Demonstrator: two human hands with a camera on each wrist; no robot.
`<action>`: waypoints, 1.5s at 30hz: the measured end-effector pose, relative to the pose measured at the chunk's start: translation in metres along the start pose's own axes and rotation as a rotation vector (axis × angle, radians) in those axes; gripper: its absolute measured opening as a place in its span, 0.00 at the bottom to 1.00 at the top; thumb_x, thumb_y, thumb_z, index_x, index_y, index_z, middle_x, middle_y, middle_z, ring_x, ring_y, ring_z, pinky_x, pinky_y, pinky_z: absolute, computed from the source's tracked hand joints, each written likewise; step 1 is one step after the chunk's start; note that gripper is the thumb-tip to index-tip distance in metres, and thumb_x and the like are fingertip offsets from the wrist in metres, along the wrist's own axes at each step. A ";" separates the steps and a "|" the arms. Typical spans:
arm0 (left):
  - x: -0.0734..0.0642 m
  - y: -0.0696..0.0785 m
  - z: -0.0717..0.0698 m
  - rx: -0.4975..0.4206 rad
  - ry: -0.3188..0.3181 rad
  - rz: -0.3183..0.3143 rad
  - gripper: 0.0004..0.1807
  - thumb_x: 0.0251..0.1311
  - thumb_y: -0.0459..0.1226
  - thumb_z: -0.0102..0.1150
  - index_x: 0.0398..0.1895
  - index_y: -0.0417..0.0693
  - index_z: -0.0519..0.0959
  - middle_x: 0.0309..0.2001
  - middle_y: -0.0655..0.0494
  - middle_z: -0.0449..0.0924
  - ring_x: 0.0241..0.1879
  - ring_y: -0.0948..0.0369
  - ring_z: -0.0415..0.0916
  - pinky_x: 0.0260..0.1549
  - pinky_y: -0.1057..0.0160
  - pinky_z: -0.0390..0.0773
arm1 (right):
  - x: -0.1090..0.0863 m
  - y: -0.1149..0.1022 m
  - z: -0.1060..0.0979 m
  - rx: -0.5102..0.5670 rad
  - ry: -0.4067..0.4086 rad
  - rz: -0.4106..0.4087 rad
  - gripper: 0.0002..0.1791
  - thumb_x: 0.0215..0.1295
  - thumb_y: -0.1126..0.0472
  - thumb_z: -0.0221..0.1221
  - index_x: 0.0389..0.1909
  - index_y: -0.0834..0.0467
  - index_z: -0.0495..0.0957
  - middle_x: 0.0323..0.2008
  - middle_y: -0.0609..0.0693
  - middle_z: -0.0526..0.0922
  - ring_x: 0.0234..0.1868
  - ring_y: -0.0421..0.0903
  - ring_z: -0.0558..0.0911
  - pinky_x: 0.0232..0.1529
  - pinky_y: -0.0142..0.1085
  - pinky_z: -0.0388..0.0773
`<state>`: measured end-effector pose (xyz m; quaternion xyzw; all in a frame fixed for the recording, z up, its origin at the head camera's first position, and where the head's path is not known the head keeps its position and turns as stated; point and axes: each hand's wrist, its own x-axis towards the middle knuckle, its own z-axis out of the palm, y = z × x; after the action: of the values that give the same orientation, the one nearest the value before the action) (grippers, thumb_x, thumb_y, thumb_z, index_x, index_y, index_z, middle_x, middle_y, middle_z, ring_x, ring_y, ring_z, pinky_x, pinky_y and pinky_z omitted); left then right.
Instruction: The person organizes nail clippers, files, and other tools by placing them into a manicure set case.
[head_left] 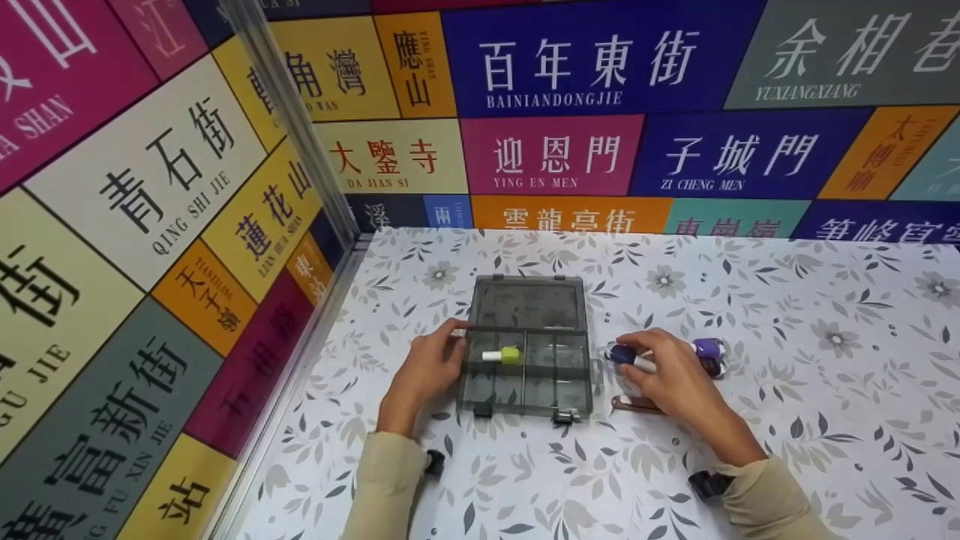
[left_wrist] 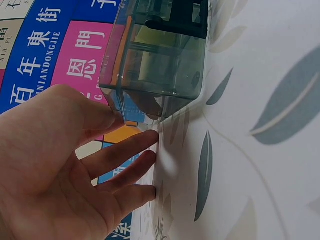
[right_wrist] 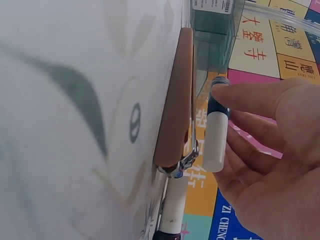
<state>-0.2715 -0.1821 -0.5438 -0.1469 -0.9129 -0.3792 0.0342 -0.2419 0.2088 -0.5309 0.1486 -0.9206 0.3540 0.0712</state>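
A grey see-through divided box (head_left: 529,330) lies with its lid laid back. In its left part is a yellow-green nail polish bottle (head_left: 510,355) with a white cap. My left hand (head_left: 429,367) touches the box's left side, its fingers fairly straight; the left wrist view shows the thumb at the box corner (left_wrist: 150,90). To the right of the box, my right hand (head_left: 671,371) pinches a dark blue nail polish bottle (head_left: 621,354) between thumb and fingers. In the right wrist view this bottle's white cap (right_wrist: 215,142) points away from the box.
A slim brown object (head_left: 636,403) with a metal end lies just below the right hand. Beyond that hand are a purple nail polish bottle (head_left: 707,347) and a darker one (head_left: 712,367), partly hidden. Sign-covered walls (head_left: 555,154) border the flowered tabletop (head_left: 825,375) behind and left.
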 end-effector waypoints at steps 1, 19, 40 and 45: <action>0.000 0.000 0.000 0.000 0.004 0.006 0.17 0.82 0.35 0.53 0.68 0.49 0.80 0.55 0.41 0.91 0.58 0.51 0.89 0.59 0.46 0.85 | 0.000 -0.001 0.000 0.008 0.002 0.000 0.23 0.62 0.70 0.75 0.58 0.63 0.86 0.49 0.58 0.89 0.52 0.57 0.89 0.57 0.56 0.85; -0.001 0.000 -0.001 0.009 -0.005 -0.031 0.17 0.83 0.38 0.52 0.69 0.53 0.79 0.56 0.44 0.91 0.59 0.52 0.89 0.59 0.46 0.84 | 0.006 -0.022 0.005 0.048 0.009 -0.075 0.21 0.64 0.71 0.74 0.58 0.61 0.87 0.51 0.58 0.89 0.53 0.58 0.89 0.54 0.55 0.87; 0.000 0.001 -0.001 0.001 -0.008 -0.047 0.17 0.83 0.38 0.52 0.69 0.53 0.80 0.58 0.44 0.90 0.59 0.52 0.89 0.60 0.47 0.84 | 0.023 -0.049 0.030 0.074 -0.014 -0.113 0.22 0.64 0.69 0.75 0.60 0.61 0.87 0.51 0.57 0.88 0.52 0.58 0.89 0.55 0.53 0.87; 0.001 0.002 -0.001 -0.009 -0.015 -0.048 0.18 0.83 0.38 0.52 0.69 0.53 0.79 0.59 0.44 0.90 0.60 0.52 0.89 0.61 0.47 0.84 | 0.025 -0.055 0.034 0.081 -0.053 -0.090 0.22 0.66 0.67 0.74 0.61 0.59 0.86 0.54 0.57 0.86 0.54 0.58 0.89 0.56 0.52 0.87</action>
<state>-0.2715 -0.1814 -0.5414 -0.1281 -0.9147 -0.3830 0.0176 -0.2483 0.1410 -0.5156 0.2021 -0.8995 0.3832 0.0567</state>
